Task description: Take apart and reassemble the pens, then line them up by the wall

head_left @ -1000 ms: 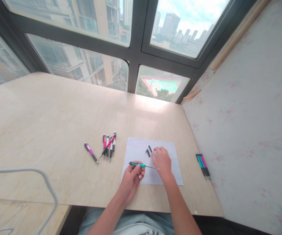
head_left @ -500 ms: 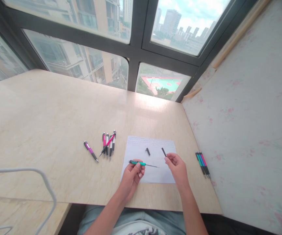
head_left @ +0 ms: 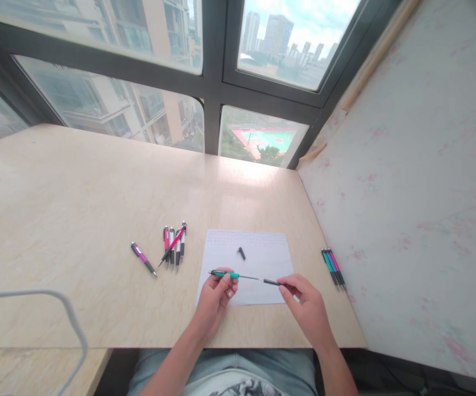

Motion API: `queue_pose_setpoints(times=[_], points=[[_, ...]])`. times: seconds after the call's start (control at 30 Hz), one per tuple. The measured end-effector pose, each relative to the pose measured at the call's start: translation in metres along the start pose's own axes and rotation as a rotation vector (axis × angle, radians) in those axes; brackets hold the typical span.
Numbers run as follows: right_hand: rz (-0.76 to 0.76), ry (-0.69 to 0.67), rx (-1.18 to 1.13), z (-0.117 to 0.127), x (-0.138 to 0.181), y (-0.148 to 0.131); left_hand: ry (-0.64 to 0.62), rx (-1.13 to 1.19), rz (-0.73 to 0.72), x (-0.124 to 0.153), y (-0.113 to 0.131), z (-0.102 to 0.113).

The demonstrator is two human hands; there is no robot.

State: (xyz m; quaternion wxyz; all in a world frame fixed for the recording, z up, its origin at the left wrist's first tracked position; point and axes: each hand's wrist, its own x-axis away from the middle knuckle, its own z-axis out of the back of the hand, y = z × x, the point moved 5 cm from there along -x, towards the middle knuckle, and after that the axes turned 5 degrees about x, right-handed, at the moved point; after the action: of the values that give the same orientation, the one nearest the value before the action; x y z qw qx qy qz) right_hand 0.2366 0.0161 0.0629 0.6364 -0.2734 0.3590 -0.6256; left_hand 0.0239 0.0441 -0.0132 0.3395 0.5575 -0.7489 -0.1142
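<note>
My left hand [head_left: 217, 297] is closed round a green pen barrel [head_left: 233, 275] with a black clip end, and a thin refill [head_left: 250, 278] sticks out of it to the right. Between the fingertips of my right hand [head_left: 306, 300] is a black pen grip [head_left: 271, 282], lying nearly level. Its left end meets the refill's tip, or almost; I cannot tell if the tip is inside. Both hands are above a sheet of paper [head_left: 221, 250] with lines of writing at its top. A small black piece [head_left: 241, 253] lies on the sheet beyond the hands.
Left of the paper several pink and white pens [head_left: 172, 247] lie bunched, one across the others. A purple pen [head_left: 143, 259] lies further left. Several more pens [head_left: 334, 268] rest near the wall [head_left: 406, 220] at right. A white cable [head_left: 70, 313] curves at lower left.
My right hand has turned the black grip from steeply tilted to nearly level and brought it to the refill's tip. My left hand keeps holding the green barrel. The view has shifted slightly.
</note>
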Motion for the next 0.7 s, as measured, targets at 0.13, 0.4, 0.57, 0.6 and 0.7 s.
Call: queue_pose_setpoints(times=[0.13, 0.4, 0.57, 0.6, 0.7], points=[[-0.004, -0.01, -0.01, -0.008, 0.0, -0.002, -0.017, -0.018, -0.001, 0.0, -0.001, 0.0], [-0.008, -0.044, -0.067, -0.034, -0.005, -0.009, -0.085, -0.087, 0.011, 0.002, -0.004, -0.003], [-0.002, -0.04, -0.083, -0.046, -0.009, -0.013, -0.106, -0.081, 0.006, 0.001, -0.004, -0.003], [-0.002, -0.043, -0.085, -0.046, -0.009, -0.014, -0.101, -0.075, 0.006, 0.001, -0.004, -0.003], [-0.001, -0.057, -0.088, -0.047, -0.009, -0.016, -0.095, -0.067, 0.012, 0.001, -0.004, -0.002]])
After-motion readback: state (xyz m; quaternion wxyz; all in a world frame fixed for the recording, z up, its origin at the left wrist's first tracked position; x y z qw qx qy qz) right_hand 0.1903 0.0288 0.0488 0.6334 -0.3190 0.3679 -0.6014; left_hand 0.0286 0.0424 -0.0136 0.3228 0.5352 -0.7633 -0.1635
